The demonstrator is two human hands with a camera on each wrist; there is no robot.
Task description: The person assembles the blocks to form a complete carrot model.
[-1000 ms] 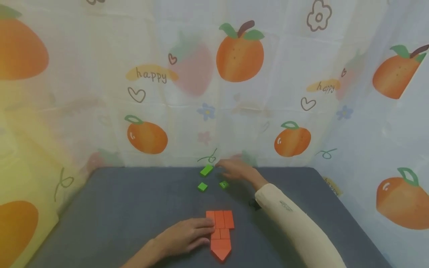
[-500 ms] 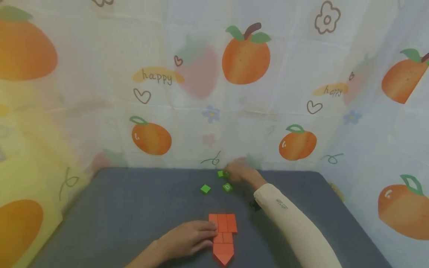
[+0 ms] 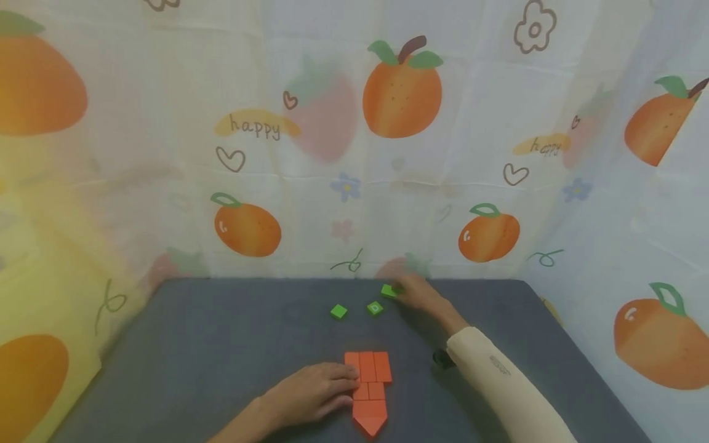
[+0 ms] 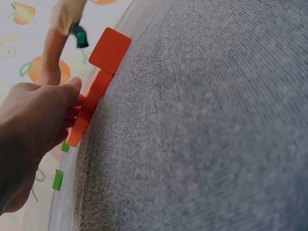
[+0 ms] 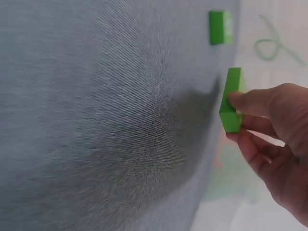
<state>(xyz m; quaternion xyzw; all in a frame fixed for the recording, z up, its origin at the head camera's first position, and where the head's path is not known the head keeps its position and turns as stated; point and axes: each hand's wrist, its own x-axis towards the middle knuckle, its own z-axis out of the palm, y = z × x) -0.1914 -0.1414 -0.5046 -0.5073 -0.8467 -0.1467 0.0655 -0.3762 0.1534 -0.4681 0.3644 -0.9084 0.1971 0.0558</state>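
Observation:
Several orange blocks (image 3: 370, 410) lie flat and fitted together on the table, with a pointed end towards me. My left hand (image 3: 310, 392) rests at their left side, its fingertips on the upper left blocks; the left wrist view has the fingers against the side of the row (image 4: 98, 89). At the far side of the table, my right hand (image 3: 419, 295) pinches a long green block (image 5: 233, 89) between thumb and fingers. Left of it lie a plain green block (image 3: 339, 312) and a green block with a pale letter-like mark (image 3: 375, 308).
The dark grey table (image 3: 232, 344) ends at the back against a hanging sheet (image 3: 332, 154) printed with oranges. A black wrist strap (image 3: 443, 359) shows below the right sleeve (image 3: 498, 375).
My right hand has reached the long green block, taken hold of it and carried it right, past the marked block. The left hand has stayed at the orange blocks.

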